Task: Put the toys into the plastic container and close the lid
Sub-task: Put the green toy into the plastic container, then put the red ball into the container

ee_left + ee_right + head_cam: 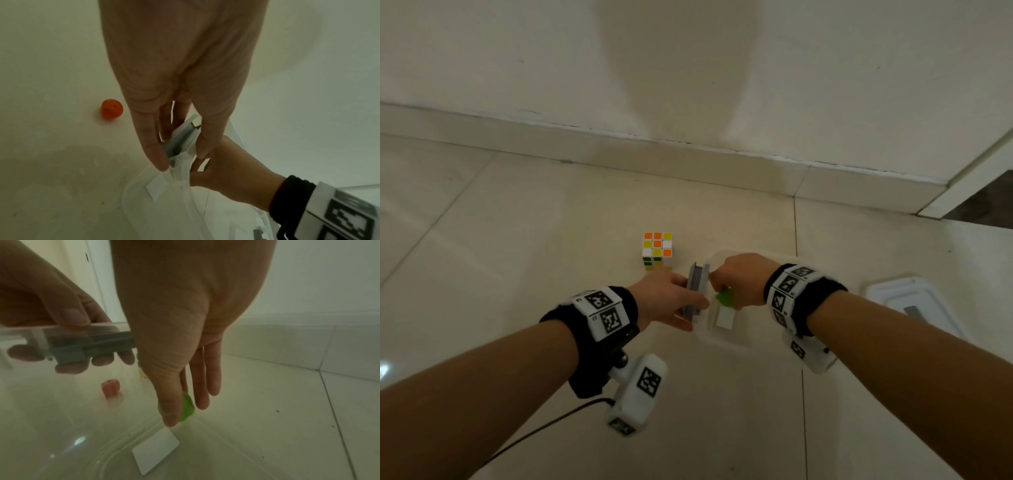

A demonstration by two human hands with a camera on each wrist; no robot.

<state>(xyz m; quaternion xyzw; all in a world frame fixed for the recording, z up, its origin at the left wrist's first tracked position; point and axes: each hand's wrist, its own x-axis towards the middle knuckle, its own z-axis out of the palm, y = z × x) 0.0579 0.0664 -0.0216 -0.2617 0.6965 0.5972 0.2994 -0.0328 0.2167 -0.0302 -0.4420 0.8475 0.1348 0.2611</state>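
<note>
A clear plastic container (pixel 722 340) sits on the floor tiles. My left hand (pixel 681 303) grips the grey clip (pixel 694 291) on its left rim, thumb and fingers pinching the clip (pixel 180 138). My right hand (pixel 726 284) reaches down inside the container and pinches a small green toy (pixel 723 297) between thumb and fingers, just above the base. The green toy (pixel 188 407) hangs above a white label (pixel 156 451) on the container's base. A colour cube (pixel 657 250) stands on the floor beyond the container. A small orange toy (pixel 112 109) lies on the floor to the left.
The container's white lid (pixel 914 305) lies flat on the floor to the right of my right forearm. A wall with a skirting board (pixel 688 161) runs behind, with a doorway corner (pixel 962 192) at the far right.
</note>
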